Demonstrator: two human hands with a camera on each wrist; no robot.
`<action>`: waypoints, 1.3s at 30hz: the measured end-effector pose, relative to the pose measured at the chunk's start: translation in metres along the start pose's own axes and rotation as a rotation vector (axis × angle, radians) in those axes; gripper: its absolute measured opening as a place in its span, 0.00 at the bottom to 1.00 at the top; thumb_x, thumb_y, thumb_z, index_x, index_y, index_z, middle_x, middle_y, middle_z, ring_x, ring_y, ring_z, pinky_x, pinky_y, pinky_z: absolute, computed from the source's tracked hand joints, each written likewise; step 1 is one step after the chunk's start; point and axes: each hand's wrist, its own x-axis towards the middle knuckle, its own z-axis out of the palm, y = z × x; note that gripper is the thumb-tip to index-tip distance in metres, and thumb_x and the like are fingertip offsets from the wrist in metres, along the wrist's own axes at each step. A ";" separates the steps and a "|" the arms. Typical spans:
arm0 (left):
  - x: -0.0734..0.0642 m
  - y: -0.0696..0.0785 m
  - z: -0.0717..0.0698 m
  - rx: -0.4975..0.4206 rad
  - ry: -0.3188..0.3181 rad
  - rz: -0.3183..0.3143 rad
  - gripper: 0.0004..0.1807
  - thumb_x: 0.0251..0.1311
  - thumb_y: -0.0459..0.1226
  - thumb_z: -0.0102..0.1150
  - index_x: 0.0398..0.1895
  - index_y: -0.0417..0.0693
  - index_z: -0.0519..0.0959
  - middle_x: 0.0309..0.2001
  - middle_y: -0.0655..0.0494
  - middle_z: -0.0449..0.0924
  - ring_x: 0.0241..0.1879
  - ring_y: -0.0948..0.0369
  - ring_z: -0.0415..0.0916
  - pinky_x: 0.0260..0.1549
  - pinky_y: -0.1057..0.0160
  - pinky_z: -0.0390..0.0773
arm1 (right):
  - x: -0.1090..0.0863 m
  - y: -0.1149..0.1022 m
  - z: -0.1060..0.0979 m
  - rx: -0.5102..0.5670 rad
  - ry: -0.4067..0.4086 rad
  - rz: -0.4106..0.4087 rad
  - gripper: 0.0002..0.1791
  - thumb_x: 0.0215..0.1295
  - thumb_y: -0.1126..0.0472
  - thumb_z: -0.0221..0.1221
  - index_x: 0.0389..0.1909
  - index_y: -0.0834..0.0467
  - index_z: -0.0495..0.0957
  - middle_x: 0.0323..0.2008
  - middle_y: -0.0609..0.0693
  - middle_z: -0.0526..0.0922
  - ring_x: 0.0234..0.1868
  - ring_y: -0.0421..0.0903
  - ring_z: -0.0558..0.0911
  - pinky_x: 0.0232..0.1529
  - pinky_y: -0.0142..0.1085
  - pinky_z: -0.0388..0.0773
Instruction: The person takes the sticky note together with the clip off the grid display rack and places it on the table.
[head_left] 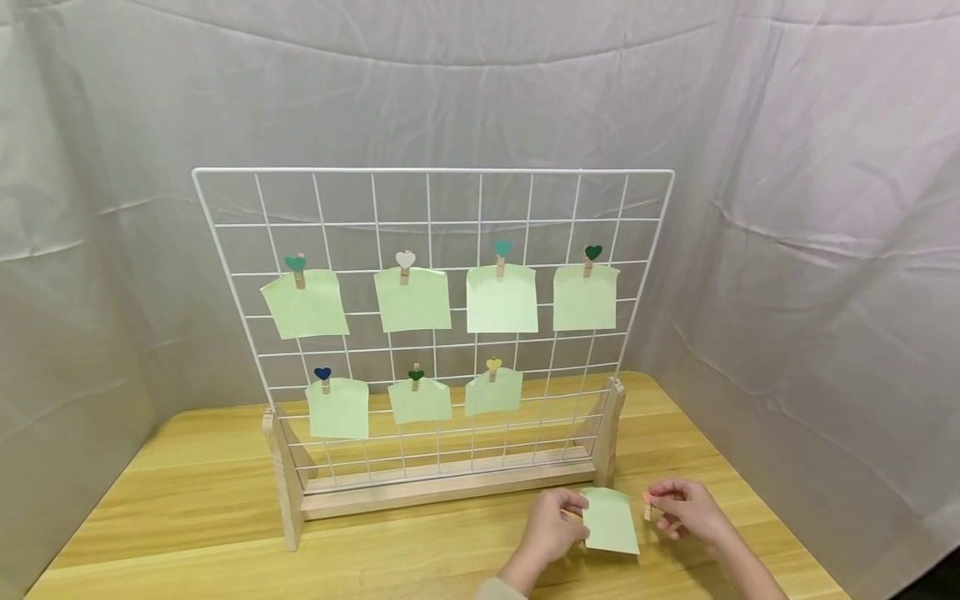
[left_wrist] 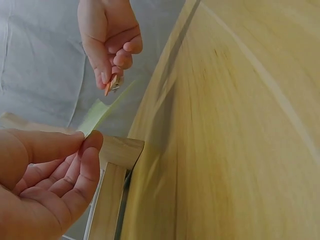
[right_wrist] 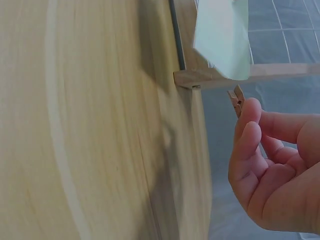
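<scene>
Between thumb and fingertips, my left hand pinches a pale green paper note by its left side, in front of the rack's right foot. Just right of the note, my right hand pinches a small wooden clothespin with an orange-pink top. A gap separates the clothespin from the paper. In the left wrist view the note is seen nearly edge-on, and the right hand with the clothespin is beyond it.
A white wire grid stands in a wooden base on the wood table. Several green notes hang on it in two rows, each under a heart-topped clothespin. Grey cloth surrounds the table.
</scene>
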 end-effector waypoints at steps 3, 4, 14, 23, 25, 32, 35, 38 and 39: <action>0.001 -0.001 0.003 0.009 0.004 -0.005 0.15 0.35 0.16 0.59 0.29 0.35 0.78 0.26 0.59 0.75 0.20 0.68 0.70 0.18 0.71 0.74 | 0.000 0.003 -0.002 -0.013 -0.011 -0.002 0.16 0.60 0.68 0.52 0.42 0.78 0.66 0.29 0.50 0.76 0.22 0.42 0.76 0.19 0.29 0.72; 0.001 -0.001 0.003 0.008 0.003 -0.007 0.15 0.35 0.16 0.59 0.29 0.35 0.78 0.26 0.59 0.75 0.20 0.68 0.70 0.18 0.71 0.74 | 0.000 0.004 -0.003 -0.022 -0.008 -0.003 0.16 0.60 0.68 0.52 0.42 0.78 0.66 0.29 0.50 0.76 0.22 0.42 0.76 0.19 0.29 0.72; 0.007 0.000 0.007 0.017 0.002 -0.033 0.14 0.35 0.16 0.60 0.29 0.34 0.78 0.25 0.59 0.74 0.19 0.68 0.70 0.18 0.71 0.74 | 0.004 0.012 -0.003 -0.078 -0.003 0.011 0.14 0.55 0.71 0.51 0.40 0.77 0.66 0.25 0.51 0.74 0.24 0.45 0.76 0.19 0.32 0.73; 0.007 -0.003 0.014 0.020 -0.017 -0.066 0.14 0.34 0.15 0.60 0.28 0.34 0.77 0.24 0.57 0.74 0.18 0.68 0.69 0.17 0.71 0.74 | 0.008 0.019 -0.005 -0.107 0.014 0.052 0.12 0.56 0.72 0.50 0.40 0.76 0.67 0.24 0.51 0.73 0.23 0.45 0.76 0.18 0.32 0.72; 0.007 -0.004 0.016 0.019 -0.014 -0.058 0.14 0.33 0.14 0.60 0.27 0.33 0.77 0.23 0.56 0.74 0.17 0.68 0.69 0.16 0.71 0.74 | 0.009 0.020 -0.004 -0.117 0.026 0.062 0.11 0.56 0.72 0.50 0.39 0.75 0.68 0.24 0.51 0.73 0.23 0.45 0.75 0.18 0.32 0.72; 0.009 -0.011 0.022 0.029 -0.004 -0.065 0.15 0.32 0.13 0.60 0.25 0.33 0.77 0.21 0.57 0.73 0.15 0.68 0.69 0.14 0.71 0.73 | 0.017 0.024 -0.004 -0.151 0.043 0.086 0.09 0.57 0.72 0.51 0.38 0.73 0.69 0.24 0.52 0.74 0.22 0.45 0.75 0.18 0.33 0.72; 0.011 -0.013 0.024 0.040 -0.005 -0.084 0.15 0.33 0.14 0.60 0.26 0.34 0.77 0.22 0.58 0.72 0.15 0.68 0.69 0.15 0.71 0.74 | 0.019 0.025 -0.003 -0.162 0.043 0.089 0.09 0.57 0.72 0.52 0.38 0.73 0.69 0.24 0.52 0.74 0.21 0.45 0.75 0.18 0.33 0.72; 0.012 -0.014 0.025 0.044 -0.005 -0.092 0.15 0.33 0.14 0.61 0.26 0.34 0.77 0.22 0.58 0.71 0.16 0.68 0.69 0.15 0.71 0.74 | 0.019 0.025 -0.002 -0.171 0.041 0.095 0.09 0.57 0.72 0.52 0.37 0.72 0.69 0.24 0.52 0.73 0.21 0.45 0.75 0.18 0.33 0.72; 0.012 -0.014 0.026 0.042 -0.007 -0.096 0.15 0.33 0.14 0.61 0.26 0.34 0.77 0.22 0.58 0.71 0.16 0.68 0.69 0.15 0.71 0.74 | 0.020 0.024 -0.002 -0.173 0.040 0.096 0.09 0.56 0.72 0.52 0.37 0.72 0.69 0.24 0.52 0.73 0.21 0.45 0.75 0.18 0.34 0.72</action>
